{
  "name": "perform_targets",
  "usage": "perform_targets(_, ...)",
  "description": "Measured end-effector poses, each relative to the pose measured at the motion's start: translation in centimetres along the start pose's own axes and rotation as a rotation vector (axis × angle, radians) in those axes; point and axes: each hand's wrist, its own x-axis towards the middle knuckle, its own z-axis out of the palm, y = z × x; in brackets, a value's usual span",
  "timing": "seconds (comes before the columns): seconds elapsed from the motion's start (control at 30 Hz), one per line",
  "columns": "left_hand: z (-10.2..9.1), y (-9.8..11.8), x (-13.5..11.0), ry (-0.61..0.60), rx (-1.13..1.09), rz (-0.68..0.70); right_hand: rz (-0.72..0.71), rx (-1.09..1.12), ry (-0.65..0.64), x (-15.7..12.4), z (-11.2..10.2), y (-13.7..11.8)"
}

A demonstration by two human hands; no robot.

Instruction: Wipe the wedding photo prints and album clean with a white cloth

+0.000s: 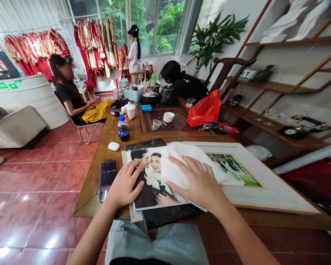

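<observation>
White cloth (189,149) lies beneath the right grip (200,180)

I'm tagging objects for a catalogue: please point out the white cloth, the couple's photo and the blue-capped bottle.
White cloth (174,174), head view: its exposed left part.
Couple's photo (153,184), head view: the pictured clothing.
Blue-capped bottle (123,131), head view: its label.

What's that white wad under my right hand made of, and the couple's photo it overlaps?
White wad: probably soft, matte cotton or similar cloth, given its fuzzy look and loose folds. Couple's photo: likely a smooth printed panel, since its pale edge shows thickness; core unclear.
</observation>
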Motion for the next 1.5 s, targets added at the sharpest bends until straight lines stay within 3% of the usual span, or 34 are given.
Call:
perform_targets(0.2, -0.2, 0.2, 0.2, 0.003, -0.013, 0.007, -0.188, 0.13, -0.038, -0.7, -0.5, -3.9)
perform_targets(0.3, -0.2, 0.2, 0.2, 0.001, -0.019, 0.006, -0.226, 0.165, -0.061, -0.9, -0.6, -4.5)
perform_targets(0.57, 0.2, -0.1, 0.0, 0.017, -0.031, -0.005, -0.035, 0.064, -0.014, -1.4, -0.4, -0.7)
perform_targets(0.7, 0.3, -0.1, -0.1, 0.02, -0.024, 0.002, -0.01, 0.011, 0.028, -2.0, -0.4, -0.3)
perform_targets(0.97, 0.2, 0.0, 0.1, 0.019, -0.015, 0.003, -0.177, 0.111, 0.018, -2.5, -0.6, -5.2)
perform_targets(1.07, 0.0, 0.1, 0.1, 0.008, -0.01, -0.001, -0.213, 0.146, 0.013, -2.5, -0.7, -6.0)
perform_targets(1.2, 0.1, 0.0, 0.1, 0.002, -0.006, -0.004, -0.199, 0.127, 0.007, -2.5, -0.8, -4.8)
perform_targets(1.4, 0.4, -0.2, -0.1, 0.009, -0.013, 0.002, -0.025, -0.018, 0.058, -3.3, -0.6, -0.5)
perform_targets(1.5, 0.4, -0.1, -0.1, 0.014, -0.017, 0.0, 0.009, -0.066, 0.078, -3.5, -0.4, 0.4)
